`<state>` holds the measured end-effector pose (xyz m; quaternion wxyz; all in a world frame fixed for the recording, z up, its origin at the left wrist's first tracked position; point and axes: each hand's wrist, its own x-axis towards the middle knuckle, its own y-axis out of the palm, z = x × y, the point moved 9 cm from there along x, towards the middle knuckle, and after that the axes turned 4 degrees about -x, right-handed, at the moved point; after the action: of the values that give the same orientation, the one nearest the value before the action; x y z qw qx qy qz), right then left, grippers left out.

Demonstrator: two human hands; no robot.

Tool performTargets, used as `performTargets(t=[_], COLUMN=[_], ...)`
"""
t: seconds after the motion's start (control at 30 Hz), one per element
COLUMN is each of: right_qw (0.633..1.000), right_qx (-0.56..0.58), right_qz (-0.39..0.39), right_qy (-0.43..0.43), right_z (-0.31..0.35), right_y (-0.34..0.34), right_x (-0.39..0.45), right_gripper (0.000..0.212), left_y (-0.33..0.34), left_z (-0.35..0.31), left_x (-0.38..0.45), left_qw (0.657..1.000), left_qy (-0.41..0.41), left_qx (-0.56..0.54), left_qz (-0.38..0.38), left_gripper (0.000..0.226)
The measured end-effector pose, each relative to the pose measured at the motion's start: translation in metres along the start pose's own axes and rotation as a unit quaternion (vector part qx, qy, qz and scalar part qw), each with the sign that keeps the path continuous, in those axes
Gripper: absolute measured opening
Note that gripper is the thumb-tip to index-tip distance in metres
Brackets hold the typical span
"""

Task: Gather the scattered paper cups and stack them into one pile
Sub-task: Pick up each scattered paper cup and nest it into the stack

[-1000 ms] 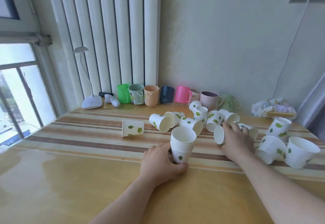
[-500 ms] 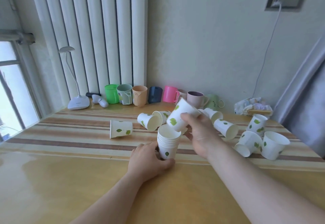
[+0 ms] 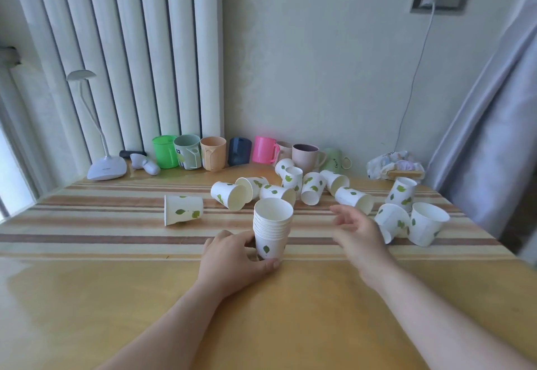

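Fingers of the left hand (image 3: 232, 256) curl around the base of the stack of paper cups (image 3: 272, 228), thumb pressed across the front of the bottom cup; the other fingertips go behind the stack and are hidden, so how far they wrap cannot be seen. Left of those fingers, apart from them, one cup on its side (image 3: 183, 209) lies on the striped table (image 3: 87, 224). Beyond the stack, a cluster of fallen cups (image 3: 290, 188) overlaps so that several rims and bases are covered, and their count is hard to make out. Right of the stack the right hand (image 3: 356, 233) hovers with fingers (image 3: 341, 212) loosely spread and slightly bent, holding nothing and touching no cup. Just past its fingertips lies a tipped cup (image 3: 353, 199). Further right, three more cups (image 3: 412, 218) crowd together, one partly hidden behind that hand. Both forearms are cut off by the bottom edge.
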<state>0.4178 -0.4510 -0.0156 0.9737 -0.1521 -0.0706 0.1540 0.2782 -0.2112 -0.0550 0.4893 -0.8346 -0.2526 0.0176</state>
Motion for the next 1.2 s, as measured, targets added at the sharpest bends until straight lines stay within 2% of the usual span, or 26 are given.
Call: performTargets(t=[0.1, 0.17, 0.23, 0.4, 0.47, 0.57, 0.67, 0.7, 0.83, 0.97, 1.07, 1.13, 1.2], right_qw=[0.983, 0.965, 0.957, 0.939, 0.935, 0.942, 0.955, 0.962, 0.979, 0.993, 0.980, 0.975, 0.978], right_qx=[0.016, -0.004, -0.048, -0.154, -0.166, -0.156, -0.131, -0.116, -0.083, 0.090, 0.185, 0.184, 0.154], right_qz=[-0.169, -0.240, -0.258, -0.255, -0.255, -0.232, -0.194, -0.180, -0.141, -0.069, 0.061, 0.105, 0.117], right_qy=[0.074, 0.109, 0.126, 0.170, 0.183, 0.187, 0.180, 0.170, 0.122, 0.025, -0.042, -0.063, -0.077], right_z=[-0.036, -0.057, -0.066, -0.082, -0.087, -0.083, -0.080, -0.079, -0.066, -0.011, 0.044, 0.064, 0.071], right_y=[-0.074, -0.110, -0.122, -0.116, -0.109, -0.098, -0.095, -0.093, -0.073, -0.017, 0.036, 0.061, 0.076], right_x=[0.020, 0.028, 0.035, 0.053, 0.055, 0.053, 0.050, 0.048, 0.030, 0.009, -0.005, -0.009, -0.009], right_gripper=[0.025, 0.023, 0.027, 0.073, 0.081, 0.076, 0.084, 0.080, 0.038, 0.039, 0.035, 0.036, 0.048], left_y=[0.000, 0.005, 0.005, 0.006, 0.007, 0.005, 0.004, 0.004, 0.002, -0.001, -0.001, -0.003, -0.005], left_z=[-0.004, -0.011, -0.016, -0.017, -0.016, -0.016, -0.017, -0.017, -0.017, -0.019, -0.016, -0.015, -0.014], left_x=[0.000, -0.001, -0.004, -0.003, -0.002, -0.002, -0.002, -0.002, -0.004, -0.004, -0.005, -0.005, -0.005], left_qw=[1.000, 0.999, 0.999, 0.998, 0.999, 0.999, 0.999, 0.999, 1.000, 1.000, 1.000, 1.000, 0.999], left_qy=[0.011, 0.024, 0.036, 0.039, 0.036, 0.032, 0.032, 0.032, 0.026, 0.028, 0.019, 0.018, 0.014], left_qx=[0.006, 0.023, 0.032, 0.039, 0.037, 0.032, 0.027, 0.024, 0.013, 0.002, -0.007, -0.014, -0.020], left_qz=[0.007, 0.015, 0.009, 0.017, 0.013, 0.002, 0.000, 0.001, 0.005, -0.003, -0.007, -0.017, -0.023], left_gripper=[0.060, 0.059, 0.060, 0.057, 0.058, 0.062, 0.060, 0.059, 0.057, 0.057, 0.058, 0.059, 0.058])
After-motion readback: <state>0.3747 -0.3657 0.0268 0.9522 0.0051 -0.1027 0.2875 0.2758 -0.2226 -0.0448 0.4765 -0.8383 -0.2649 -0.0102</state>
